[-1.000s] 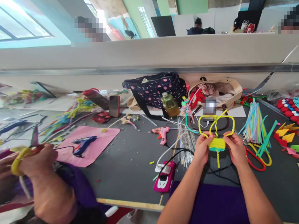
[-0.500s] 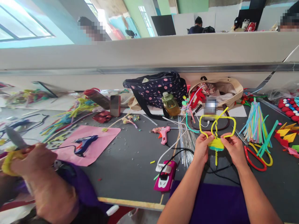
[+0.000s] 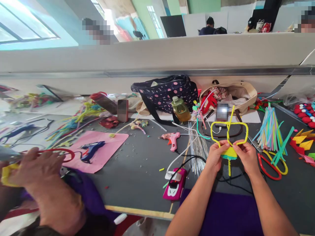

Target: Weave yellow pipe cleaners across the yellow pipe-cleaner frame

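Observation:
A pipe-cleaner figure [image 3: 228, 152] with a yellow body, a green band and a short yellow stem pointing down is held up between my two hands. Two yellow loops spread from its top, and twisted yellow strands rise at the middle. My left hand [image 3: 217, 154] pinches its left side near the base of the left loop. On the other side, my right hand [image 3: 243, 153] pinches the right edge below the right loop. Red-and-yellow-handled scissors [image 3: 270, 164] lie just right of my right hand. Both sets of fingertips partly cover the body.
Pipe cleaners [image 3: 269, 131] stand bundled at the right. Left of my hands lie metal wires [image 3: 198, 150], a pink glue gun [image 3: 173, 140] and a magenta power strip [image 3: 175, 186]. A bottle [image 3: 180, 109] stands before a dark bag [image 3: 164, 90]. A co-worker's hand [image 3: 36, 170] holds scissors at far left.
The yellow strands at the top middle now stand straighter and closer together, where they had been bowed apart. The co-worker's hand has turned its scissors, showing a red handle.

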{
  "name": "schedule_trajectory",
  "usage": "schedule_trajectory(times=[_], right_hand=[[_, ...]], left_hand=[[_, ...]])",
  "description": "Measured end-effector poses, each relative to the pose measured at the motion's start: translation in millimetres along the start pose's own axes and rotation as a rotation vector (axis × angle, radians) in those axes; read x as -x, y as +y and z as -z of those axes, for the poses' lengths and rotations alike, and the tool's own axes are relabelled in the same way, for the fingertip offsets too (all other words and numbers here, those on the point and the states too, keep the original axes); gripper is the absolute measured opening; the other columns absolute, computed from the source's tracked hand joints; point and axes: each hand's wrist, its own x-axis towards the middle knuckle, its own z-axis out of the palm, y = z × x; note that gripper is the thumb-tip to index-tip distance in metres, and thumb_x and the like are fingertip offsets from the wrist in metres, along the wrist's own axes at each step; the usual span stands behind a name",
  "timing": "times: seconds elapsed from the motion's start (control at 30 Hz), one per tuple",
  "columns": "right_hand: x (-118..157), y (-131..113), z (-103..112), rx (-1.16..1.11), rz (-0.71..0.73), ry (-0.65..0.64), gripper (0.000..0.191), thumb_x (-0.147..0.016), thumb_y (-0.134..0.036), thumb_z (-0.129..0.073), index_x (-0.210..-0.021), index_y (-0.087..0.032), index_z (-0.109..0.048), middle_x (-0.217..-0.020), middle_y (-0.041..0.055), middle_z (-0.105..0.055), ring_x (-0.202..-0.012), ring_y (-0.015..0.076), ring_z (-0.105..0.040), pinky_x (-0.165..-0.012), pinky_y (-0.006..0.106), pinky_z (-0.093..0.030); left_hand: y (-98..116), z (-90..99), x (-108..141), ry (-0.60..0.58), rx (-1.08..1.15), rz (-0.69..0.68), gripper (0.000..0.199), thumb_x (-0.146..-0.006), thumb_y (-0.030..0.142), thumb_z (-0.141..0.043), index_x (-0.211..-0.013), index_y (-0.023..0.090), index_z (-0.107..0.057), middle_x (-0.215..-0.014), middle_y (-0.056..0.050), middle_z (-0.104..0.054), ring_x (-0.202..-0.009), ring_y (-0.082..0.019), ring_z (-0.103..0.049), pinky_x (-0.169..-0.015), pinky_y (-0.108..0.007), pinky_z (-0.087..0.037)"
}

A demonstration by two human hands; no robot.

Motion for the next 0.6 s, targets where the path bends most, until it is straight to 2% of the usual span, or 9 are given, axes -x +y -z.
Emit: schedule_trajectory(times=[0.33, 0.6], right_hand=[[-1.4, 0.8, -1.7, -0.149, -0.073, 0.037, 0.023, -0.067, -0.039, -0.078, -0.08, -0.023, -0.068, -0.078, 0.0015, -0.067, -0.075, 0.0176, -0.059, -0.07, 0.03, -0.049], [-1.3, 4.2, -2.2, -0.151, -0.097, 0.022, 0.026, -0.068, -0.041, -0.077, -0.081, -0.022, -0.065, -0.074, -0.0006, -0.063, -0.067, 0.0145, -0.054, -0.062, 0.026, -0.045]], left_hand=[[0.1, -1.0, -0.7, -0.093, 0.136, 0.045, 0.036, -0.057, 0.025, -0.085, -0.085, 0.015, -0.066, -0.076, -0.003, -0.068, -0.064, -0.013, -0.063, -0.066, -0.025, -0.047], [2.0, -4.4, 1.2, 0.014, 0.128, -0.032, 0.036, -0.053, 0.021, -0.086, -0.081, 0.016, -0.063, -0.074, 0.001, -0.065, -0.062, -0.01, -0.06, -0.064, -0.024, -0.046]])
